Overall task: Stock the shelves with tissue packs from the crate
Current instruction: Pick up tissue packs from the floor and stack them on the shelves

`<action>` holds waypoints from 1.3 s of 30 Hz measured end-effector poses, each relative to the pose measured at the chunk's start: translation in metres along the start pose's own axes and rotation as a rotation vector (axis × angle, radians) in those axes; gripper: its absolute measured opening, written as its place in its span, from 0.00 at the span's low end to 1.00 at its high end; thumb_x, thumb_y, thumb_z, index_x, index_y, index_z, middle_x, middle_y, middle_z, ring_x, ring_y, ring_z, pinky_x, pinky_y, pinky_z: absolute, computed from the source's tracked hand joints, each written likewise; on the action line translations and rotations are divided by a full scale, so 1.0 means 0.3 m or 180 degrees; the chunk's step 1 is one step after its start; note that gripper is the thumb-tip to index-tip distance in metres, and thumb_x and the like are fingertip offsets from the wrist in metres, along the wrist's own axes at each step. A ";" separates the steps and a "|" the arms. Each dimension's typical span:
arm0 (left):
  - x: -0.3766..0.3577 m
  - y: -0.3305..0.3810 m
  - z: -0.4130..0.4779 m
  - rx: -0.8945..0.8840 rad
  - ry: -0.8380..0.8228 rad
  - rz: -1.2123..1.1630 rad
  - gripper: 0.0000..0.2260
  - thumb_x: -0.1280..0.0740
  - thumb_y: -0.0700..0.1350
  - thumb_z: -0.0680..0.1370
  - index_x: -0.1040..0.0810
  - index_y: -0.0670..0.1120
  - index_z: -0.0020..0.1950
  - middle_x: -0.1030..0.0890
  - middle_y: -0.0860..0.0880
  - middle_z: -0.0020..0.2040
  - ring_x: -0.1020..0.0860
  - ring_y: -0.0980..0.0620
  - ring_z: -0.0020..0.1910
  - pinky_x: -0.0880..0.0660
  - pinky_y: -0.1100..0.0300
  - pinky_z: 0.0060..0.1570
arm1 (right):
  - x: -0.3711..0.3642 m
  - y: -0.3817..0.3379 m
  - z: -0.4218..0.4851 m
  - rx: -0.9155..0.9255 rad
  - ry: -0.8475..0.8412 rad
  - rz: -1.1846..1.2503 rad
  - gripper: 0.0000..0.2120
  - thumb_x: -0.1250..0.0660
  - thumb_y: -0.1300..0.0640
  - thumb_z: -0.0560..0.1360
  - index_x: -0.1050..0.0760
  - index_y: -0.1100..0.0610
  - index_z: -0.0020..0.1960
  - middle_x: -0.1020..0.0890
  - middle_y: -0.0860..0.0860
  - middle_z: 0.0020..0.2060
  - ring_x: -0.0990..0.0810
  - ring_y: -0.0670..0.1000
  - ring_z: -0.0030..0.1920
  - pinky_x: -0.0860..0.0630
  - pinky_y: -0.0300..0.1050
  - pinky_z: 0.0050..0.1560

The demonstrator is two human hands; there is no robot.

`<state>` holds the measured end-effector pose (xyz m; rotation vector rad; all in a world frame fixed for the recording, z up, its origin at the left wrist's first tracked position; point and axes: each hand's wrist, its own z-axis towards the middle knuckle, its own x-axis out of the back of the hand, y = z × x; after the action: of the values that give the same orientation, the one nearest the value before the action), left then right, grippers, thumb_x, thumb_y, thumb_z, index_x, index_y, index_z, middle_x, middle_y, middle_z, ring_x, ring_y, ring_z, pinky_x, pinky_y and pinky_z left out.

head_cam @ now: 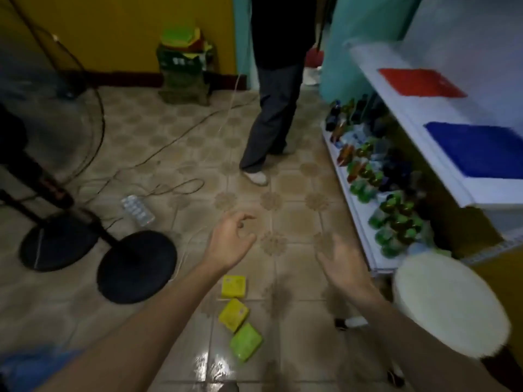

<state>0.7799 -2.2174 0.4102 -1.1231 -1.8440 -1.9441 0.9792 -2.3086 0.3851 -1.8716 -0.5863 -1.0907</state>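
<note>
1. Task items. Three tissue packs lie flat on the tiled floor (297,222) at 6 o'clock in the view, in a short row between the two forearms: a yellow pack (233,286) farthest from the camera, a yellow-green pack (233,314) just beside it, and a green pack (246,345) nearest. Neither hand touches them.

2. Hands. The left hand (230,241), near centre, is empty, with its fingers loosely curled and the thumb close to the forefinger. The right hand (343,261), at its 3 o'clock, is released and empty, with its fingers relaxed and the palm turned inward. It is blurred. Both hover over the floor beyond the packs.

3. Destination. The shelf unit (339,176) stands at 3 o'clock. Its lower shelf is crowded with bottles (376,176). The upper shelf (402,89) carries a red mat (418,82) and a blue mat (478,148).

4. Step in hand (judgement). No pack is held, so pick-up comes next. The next move calls for drawing one hand back toward 6 o'clock, gripping a pack across its sides and carrying it to 3 o'clock. The white round stool (450,306) at 4 o'clock stands beside that route and must be cleared.

5. Surroundings. Two black fan bases (135,265) sit at 8 o'clock, with a water bottle (137,209) and loose cables (169,142) nearby. A standing person (271,114) is at 12 o'clock. A blue object (28,366) at 7 o'clock is too blurred to confirm as the crate.
</note>
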 end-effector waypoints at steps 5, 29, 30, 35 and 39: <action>-0.260 -0.542 -0.040 0.0614 0.0089 -0.0030 0.16 0.32 0.37 0.71 0.22 0.46 0.58 0.23 0.46 0.57 0.23 0.48 0.52 0.35 0.66 0.43 | -0.588 0.063 0.143 0.0309 -0.0369 -0.0108 0.27 0.37 0.54 0.77 0.39 0.59 0.73 0.29 0.61 0.66 0.32 0.61 0.66 0.33 0.54 0.64; -1.451 -1.725 -0.202 0.1626 -0.0603 -0.0424 0.42 0.26 0.49 0.66 0.45 0.49 0.74 0.25 0.44 0.60 0.24 0.44 0.55 0.32 0.62 0.44 | -2.040 0.871 0.300 0.1178 -0.1243 0.0765 0.42 0.30 0.50 0.67 0.51 0.47 0.73 0.30 0.56 0.69 0.27 0.56 0.65 0.31 0.41 0.55; -1.420 -1.665 -0.190 0.1536 -0.0600 -0.0436 0.42 0.27 0.49 0.66 0.45 0.49 0.74 0.25 0.46 0.62 0.24 0.45 0.55 0.32 0.63 0.44 | -1.977 0.862 0.286 0.1180 -0.1096 0.0701 0.43 0.27 0.55 0.68 0.52 0.48 0.73 0.30 0.56 0.69 0.26 0.58 0.64 0.29 0.44 0.54; -1.235 -1.230 -0.128 0.0942 -0.0479 -0.0601 0.43 0.26 0.41 0.67 0.48 0.48 0.76 0.25 0.44 0.63 0.23 0.45 0.57 0.26 0.55 0.52 | -1.485 0.758 0.201 0.1099 -0.0493 0.0533 0.45 0.26 0.60 0.69 0.54 0.48 0.73 0.26 0.57 0.66 0.23 0.59 0.58 0.29 0.43 0.50; -0.989 -0.733 -0.079 0.0443 -0.0633 -0.0678 0.42 0.26 0.40 0.68 0.47 0.48 0.75 0.23 0.48 0.59 0.22 0.50 0.48 0.26 0.65 0.44 | -0.927 0.650 0.128 0.0900 -0.0264 0.0494 0.35 0.28 0.55 0.66 0.33 0.59 0.70 0.21 0.62 0.57 0.19 0.60 0.50 0.28 0.44 0.48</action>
<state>0.8316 -2.2975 0.0526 -1.1537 -2.2492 -1.8313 0.9992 -2.3685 0.0491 -1.6898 -0.5986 -0.7885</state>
